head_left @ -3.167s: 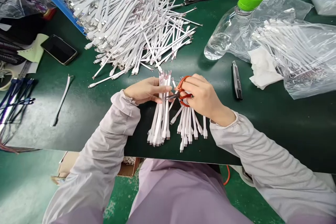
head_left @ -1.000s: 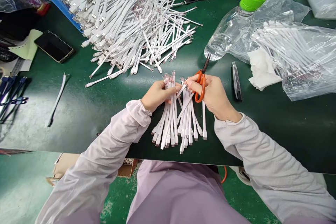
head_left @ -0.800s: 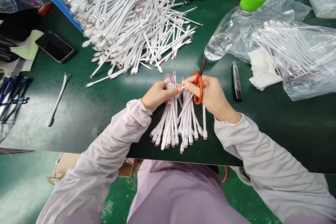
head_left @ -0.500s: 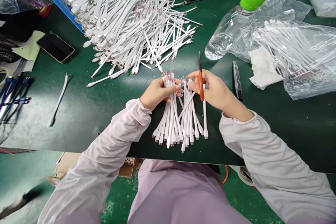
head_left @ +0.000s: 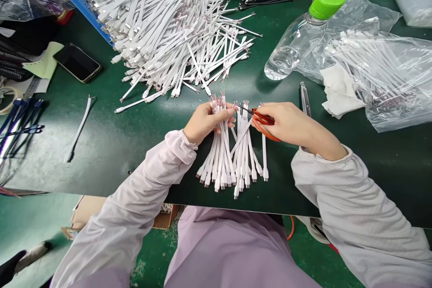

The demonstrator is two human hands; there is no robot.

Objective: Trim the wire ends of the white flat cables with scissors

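My left hand (head_left: 205,122) is closed around a bundle of short white flat cables (head_left: 218,153), their stripped pink wire ends pointing away from me. My right hand (head_left: 286,121) grips orange-handled scissors (head_left: 259,118), whose blades point left toward the wire ends of a second fan of white cables (head_left: 248,153) lying on the green table (head_left: 135,139). The two bundles lie side by side near the table's front edge.
A big heap of white cables (head_left: 168,27) fills the back centre. A clear bottle with a green cap (head_left: 300,36), a plastic bag of cables (head_left: 381,72), a tissue (head_left: 339,92) and a dark cutter (head_left: 304,99) lie right. A phone (head_left: 77,63) and one loose cable (head_left: 79,128) lie left.
My right hand has turned the scissors from pointing away from me to pointing left at the cable ends. My left hand keeps holding its bundle, shifted slightly.
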